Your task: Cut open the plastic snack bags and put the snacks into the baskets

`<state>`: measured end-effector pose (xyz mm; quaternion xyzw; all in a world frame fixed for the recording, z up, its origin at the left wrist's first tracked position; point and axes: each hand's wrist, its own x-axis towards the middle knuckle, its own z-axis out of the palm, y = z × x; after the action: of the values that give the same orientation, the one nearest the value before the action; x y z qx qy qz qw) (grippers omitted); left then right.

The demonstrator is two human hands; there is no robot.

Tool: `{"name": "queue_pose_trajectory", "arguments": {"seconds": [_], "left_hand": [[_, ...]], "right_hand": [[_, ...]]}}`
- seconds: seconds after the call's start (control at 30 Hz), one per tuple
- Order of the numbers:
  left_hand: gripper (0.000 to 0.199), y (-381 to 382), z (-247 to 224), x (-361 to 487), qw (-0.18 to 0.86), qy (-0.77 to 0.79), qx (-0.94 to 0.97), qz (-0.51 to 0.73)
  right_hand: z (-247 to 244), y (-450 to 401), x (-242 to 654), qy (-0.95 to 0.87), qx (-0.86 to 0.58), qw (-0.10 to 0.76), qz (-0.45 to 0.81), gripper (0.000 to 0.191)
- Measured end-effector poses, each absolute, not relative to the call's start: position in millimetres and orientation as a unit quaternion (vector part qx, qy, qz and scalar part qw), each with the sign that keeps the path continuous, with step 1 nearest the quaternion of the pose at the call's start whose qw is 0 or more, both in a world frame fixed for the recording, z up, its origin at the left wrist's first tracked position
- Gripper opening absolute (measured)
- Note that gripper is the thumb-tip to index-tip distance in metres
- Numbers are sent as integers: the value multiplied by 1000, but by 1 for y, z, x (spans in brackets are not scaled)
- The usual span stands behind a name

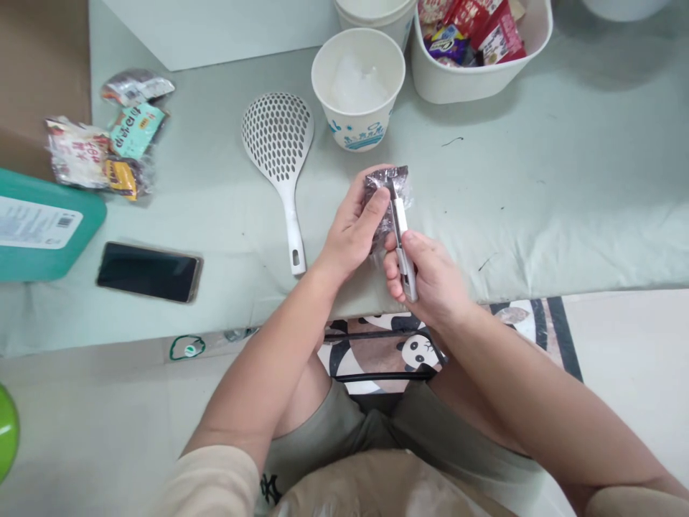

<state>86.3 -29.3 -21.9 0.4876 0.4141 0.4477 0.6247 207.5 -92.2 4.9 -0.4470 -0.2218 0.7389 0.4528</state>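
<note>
My left hand (355, 222) grips a small dark, shiny plastic packet (381, 228), its thumb lying across the front. In my right hand (428, 276) is a white and grey utility knife (401, 222), its dark tip touching the packet near the top edge. Both hands are close together over the table's front edge. Just beyond them stands a white paper cup (358, 129) with blue print and pale, clear contents. A white slotted skimmer (288, 194) lies left of my left hand.
A white bin (463, 86) of snack packets stands at the back, beside stacked cups (398, 25). To the left are several snack packets (78, 154), a phone (149, 271) and a green container (80, 233). A white box (231, 29) stands behind.
</note>
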Motion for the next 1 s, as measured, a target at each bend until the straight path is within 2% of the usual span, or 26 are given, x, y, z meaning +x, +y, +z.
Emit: {"name": "queue_pose_trajectory", "arguments": {"seconds": [0.67, 1.0], "left_hand": [[47, -21, -20, 81, 600, 417, 445, 518], [60, -13, -16, 70, 579, 444, 408, 549]], "right_hand": [[-1, -96, 195, -234, -427, 417, 767, 46], [-5, -103, 183, -239, -433, 393, 775, 44]]}}
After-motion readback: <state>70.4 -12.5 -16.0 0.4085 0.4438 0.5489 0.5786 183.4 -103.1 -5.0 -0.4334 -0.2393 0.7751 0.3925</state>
